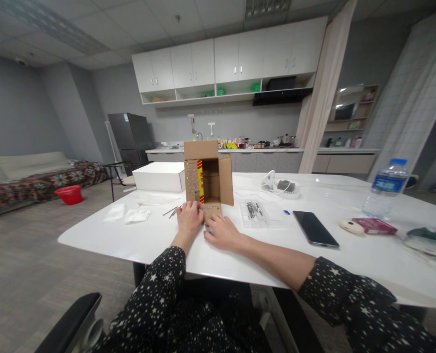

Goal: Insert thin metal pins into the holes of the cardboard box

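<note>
My left hand (189,219) lies flat on the table, fingers (192,208) close together, their tips touching the bottom flap of the small cardboard box (207,175). It holds nothing. My right hand (222,231) lies just beside it, palm down, fingers loosely spread and touching the same flap from the front. I cannot tell if something small is under it.

The box is brown, rough cardboard, standing on its side with the open end facing me. Its flaps stick out at the top, right and bottom. A red and yellow strip runs down its left edge. It sits near the middle of the table (140,240), right in front of my hands.

The table is white, smooth and shiny, with a rounded edge. Thin metal sticks (171,212) lie just left of my left hand. Two small white packets (127,214) lie further left. Behind them is a flat white box (159,176). To the right of the cardboard box lies a clear plastic bag (255,212) with dark bits inside. Further right lie a black phone (314,228), flat and glossy, a dark red packet (374,225), and a clear water bottle (386,189) with a blue cap.

My sleeves are black with little white stars.
</note>
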The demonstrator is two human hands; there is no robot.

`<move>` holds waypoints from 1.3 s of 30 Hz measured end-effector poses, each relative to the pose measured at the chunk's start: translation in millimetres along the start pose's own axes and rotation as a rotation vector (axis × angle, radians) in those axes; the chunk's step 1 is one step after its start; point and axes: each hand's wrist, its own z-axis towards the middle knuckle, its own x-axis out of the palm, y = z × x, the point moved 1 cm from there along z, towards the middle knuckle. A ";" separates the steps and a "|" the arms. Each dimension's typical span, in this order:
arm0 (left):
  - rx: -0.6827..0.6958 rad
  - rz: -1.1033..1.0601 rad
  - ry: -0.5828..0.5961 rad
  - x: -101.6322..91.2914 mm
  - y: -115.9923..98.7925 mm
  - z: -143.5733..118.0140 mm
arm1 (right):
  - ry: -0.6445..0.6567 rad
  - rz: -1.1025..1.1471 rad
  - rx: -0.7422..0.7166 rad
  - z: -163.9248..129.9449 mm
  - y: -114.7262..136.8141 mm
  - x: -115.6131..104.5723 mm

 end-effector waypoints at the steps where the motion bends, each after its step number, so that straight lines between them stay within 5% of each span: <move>1: 0.003 -0.001 0.003 -0.1 0.1 0.1 | 0.001 -0.001 0.000 0.0 0.0 0.1; 32: -0.011 -0.152 -0.206 -3.6 1.4 4.4 | 0.006 -0.001 0.007 -1.5 0.3 -0.9; 39: 0.098 -0.254 -0.201 1.7 4.0 3.9 | 0.009 -0.002 0.008 -2.3 0.7 -2.1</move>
